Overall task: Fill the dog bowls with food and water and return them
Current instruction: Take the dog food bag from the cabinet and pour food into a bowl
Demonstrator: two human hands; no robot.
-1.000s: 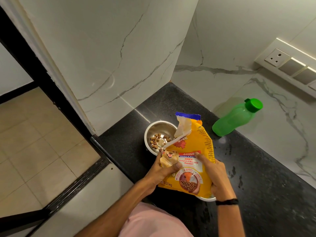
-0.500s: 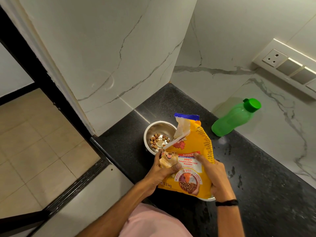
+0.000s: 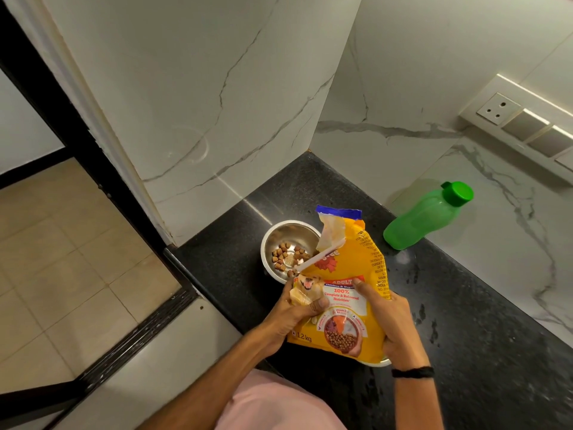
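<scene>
A yellow dog food bag (image 3: 344,290) is tilted over a steel bowl (image 3: 286,234) on the black counter, its torn corner at the bowl's near rim. Several brown kibble pieces (image 3: 283,257) lie in the bowl. My left hand (image 3: 296,315) pinches the bag's lower left side. My right hand (image 3: 390,324) grips the bag's right side and bottom. A sliver of a second steel bowl's rim (image 3: 383,363) shows under the bag. A green water bottle (image 3: 424,217) with a green cap stands to the right against the wall.
The black granite counter (image 3: 465,352) ends in a corner between white marble walls. A socket and switch panel (image 3: 527,119) is on the right wall. To the left the counter edge drops to a tiled floor (image 3: 62,259).
A few more kibble pieces have dropped into the bowl. The bag and both hands have stayed almost in place.
</scene>
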